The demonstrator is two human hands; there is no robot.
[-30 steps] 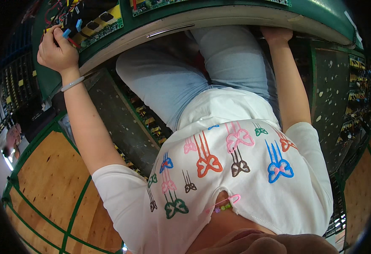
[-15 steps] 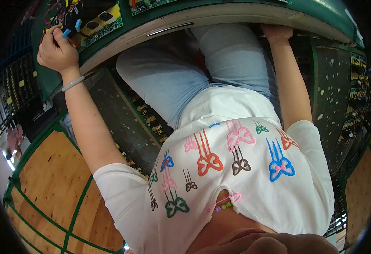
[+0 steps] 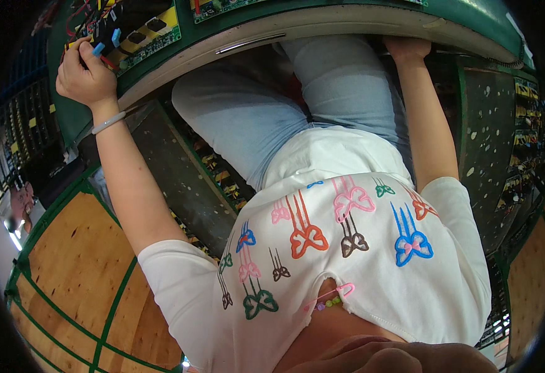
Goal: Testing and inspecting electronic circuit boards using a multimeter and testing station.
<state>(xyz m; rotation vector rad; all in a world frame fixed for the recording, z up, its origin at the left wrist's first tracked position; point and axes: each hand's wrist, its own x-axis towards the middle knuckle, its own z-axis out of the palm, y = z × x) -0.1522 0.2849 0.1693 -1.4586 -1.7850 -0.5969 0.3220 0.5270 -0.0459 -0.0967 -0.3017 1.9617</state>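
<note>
Left hand (image 3: 87,78) curls, hold unclear, at green worktop's (image 3: 465,17) near-left corner, perhaps steadying green-and-yellow circuit board (image 3: 148,37); right hand (image 3: 407,48) beneath front edge, grip hidden.

Left hand (image 3: 86,78) slightly farther right in view, white shirt (image 3: 384,292) also shifted slightly right

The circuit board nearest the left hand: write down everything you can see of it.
The green circuit board lies slantwise near the front edge of the worktop, running out of the picture's top. It bears yellow blocks with dark patches and small parts along its near edge; two light-blue pieces show beside the left hand. Wires crowd that end; whether the fingers touch the board is unclear.
</note>
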